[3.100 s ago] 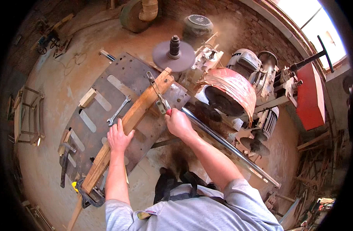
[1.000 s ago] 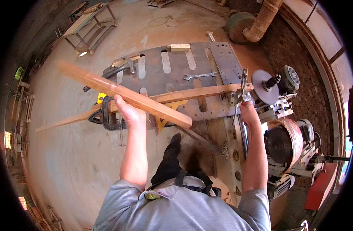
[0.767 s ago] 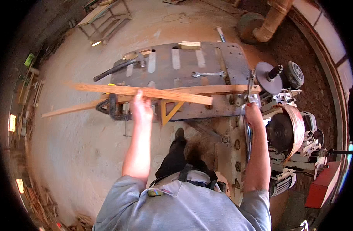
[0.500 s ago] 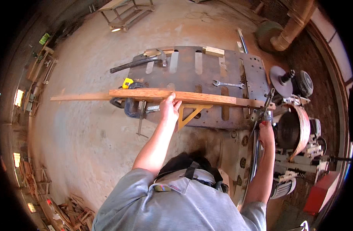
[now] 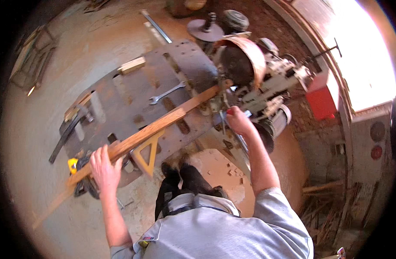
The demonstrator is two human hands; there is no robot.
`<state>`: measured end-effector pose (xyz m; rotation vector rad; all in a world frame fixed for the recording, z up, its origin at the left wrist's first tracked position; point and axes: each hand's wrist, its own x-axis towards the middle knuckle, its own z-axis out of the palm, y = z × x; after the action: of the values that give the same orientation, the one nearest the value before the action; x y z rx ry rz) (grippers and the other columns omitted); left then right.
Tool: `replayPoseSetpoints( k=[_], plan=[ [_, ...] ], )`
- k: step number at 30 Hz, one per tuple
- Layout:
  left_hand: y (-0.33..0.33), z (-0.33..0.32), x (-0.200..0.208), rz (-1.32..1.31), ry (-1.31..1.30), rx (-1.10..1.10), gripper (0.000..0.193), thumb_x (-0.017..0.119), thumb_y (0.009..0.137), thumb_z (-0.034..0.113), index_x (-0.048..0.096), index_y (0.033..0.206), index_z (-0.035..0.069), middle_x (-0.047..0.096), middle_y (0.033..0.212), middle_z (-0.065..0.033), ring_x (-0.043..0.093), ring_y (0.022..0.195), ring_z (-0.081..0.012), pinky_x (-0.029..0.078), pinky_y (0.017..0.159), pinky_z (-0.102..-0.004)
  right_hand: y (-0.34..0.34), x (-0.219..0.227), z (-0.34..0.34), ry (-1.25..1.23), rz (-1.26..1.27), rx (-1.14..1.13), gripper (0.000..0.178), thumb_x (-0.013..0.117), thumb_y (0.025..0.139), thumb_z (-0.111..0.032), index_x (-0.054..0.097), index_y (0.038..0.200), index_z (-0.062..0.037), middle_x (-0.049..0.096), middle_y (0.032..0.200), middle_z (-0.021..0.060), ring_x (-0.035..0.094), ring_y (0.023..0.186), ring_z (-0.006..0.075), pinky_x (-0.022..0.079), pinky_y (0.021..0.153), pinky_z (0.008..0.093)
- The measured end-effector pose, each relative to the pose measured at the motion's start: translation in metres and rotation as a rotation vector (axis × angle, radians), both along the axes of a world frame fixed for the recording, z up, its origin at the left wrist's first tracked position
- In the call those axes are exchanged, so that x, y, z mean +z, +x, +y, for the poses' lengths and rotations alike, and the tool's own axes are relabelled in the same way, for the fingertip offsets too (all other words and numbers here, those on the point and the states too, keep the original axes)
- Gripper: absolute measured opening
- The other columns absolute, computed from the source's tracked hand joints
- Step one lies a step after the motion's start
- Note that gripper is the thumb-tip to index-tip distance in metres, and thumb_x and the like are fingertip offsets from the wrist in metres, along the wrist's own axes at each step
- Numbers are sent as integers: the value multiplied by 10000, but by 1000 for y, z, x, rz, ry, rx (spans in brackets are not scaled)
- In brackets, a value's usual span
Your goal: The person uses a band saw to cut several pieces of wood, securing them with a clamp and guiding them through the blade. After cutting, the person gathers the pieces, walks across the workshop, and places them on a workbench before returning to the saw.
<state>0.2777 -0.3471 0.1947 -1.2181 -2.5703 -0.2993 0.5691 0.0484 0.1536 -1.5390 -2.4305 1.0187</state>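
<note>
A short reddish-brown wooden bar [image 5: 146, 131] lies along a longer wooden strip [image 5: 200, 97] that crosses the metal table slantwise. My left hand [image 5: 105, 170] grips the wooden bar near its left end, fingers over the top and thumb on the near side. At the strip's right end, my right hand [image 5: 237, 118] is closed around a red-gripped handle [image 5: 229, 111]; its metal parts are blurred. Against the near side of the bar sits a yellow triangular square [image 5: 147, 155]. Beside my left hand are a dark clamp [image 5: 90, 186] and a yellow tape measure [image 5: 72, 165], both partly hidden.
The slotted metal table [image 5: 133, 97] carries a wrench [image 5: 166, 93], a wood block [image 5: 132, 64] and a hammer [image 5: 70, 131] overhanging its left edge. Machinery with a large round guard [image 5: 249, 58] and a disc [image 5: 205, 30] stands to the right, near a red box [image 5: 322, 102].
My view has swung to the right, so the table appears slanted. My left hand has shifted from the middle of the wooden bar to its left end. My right hand remains at the red-gripped handle.
</note>
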Motion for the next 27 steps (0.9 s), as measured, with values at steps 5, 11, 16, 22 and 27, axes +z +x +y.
replayPoseSetpoints(
  k=[5, 11, 16, 22, 27],
  plan=[
    [-50, -22, -28, -320, -209, -147, 522, 767, 738, 180, 562, 1184, 5, 615, 1082, -186, 573, 1054, -366, 455, 898, -456, 17, 13, -39, 39, -26, -20, 352, 538, 916, -229, 534, 1169, 15, 653, 1035, 272, 634, 1027, 392, 500, 867, 434],
    [-44, 6, -26, -349, -171, -213, 421, 731, 770, 168, 573, 1129, 15, 630, 1067, -168, 598, 1009, -375, 479, 833, -472, 39, 18, -57, -41, -55, -78, 361, 525, 938, -242, 498, 1193, 13, 648, 1057, 287, 615, 1041, 431, 482, 882, 480],
    [-23, 85, -20, -319, -183, -264, 418, 708, 806, 224, 568, 1153, 35, 632, 1074, -157, 596, 1030, -356, 478, 854, -461, 47, 51, -63, -183, -164, -44, 460, 556, 922, -259, 471, 1273, 26, 631, 1134, 274, 606, 1102, 389, 474, 927, 428],
    [16, 169, -37, -435, -287, -341, 341, 643, 856, 293, 615, 1076, 35, 663, 1050, -159, 626, 1029, -335, 502, 879, -467, 58, 38, -63, -160, -29, 50, 476, 574, 919, -256, 467, 1276, 38, 628, 1169, 262, 614, 1103, 374, 472, 941, 419],
    [76, 235, -80, -504, -216, -417, 317, 652, 874, 336, 644, 960, 31, 661, 894, -165, 661, 872, -318, 546, 733, -452, 82, 18, -53, -301, 41, -81, 352, 560, 941, -200, 491, 1205, 22, 632, 1021, 157, 599, 925, 227, 472, 836, 354]
  ],
)
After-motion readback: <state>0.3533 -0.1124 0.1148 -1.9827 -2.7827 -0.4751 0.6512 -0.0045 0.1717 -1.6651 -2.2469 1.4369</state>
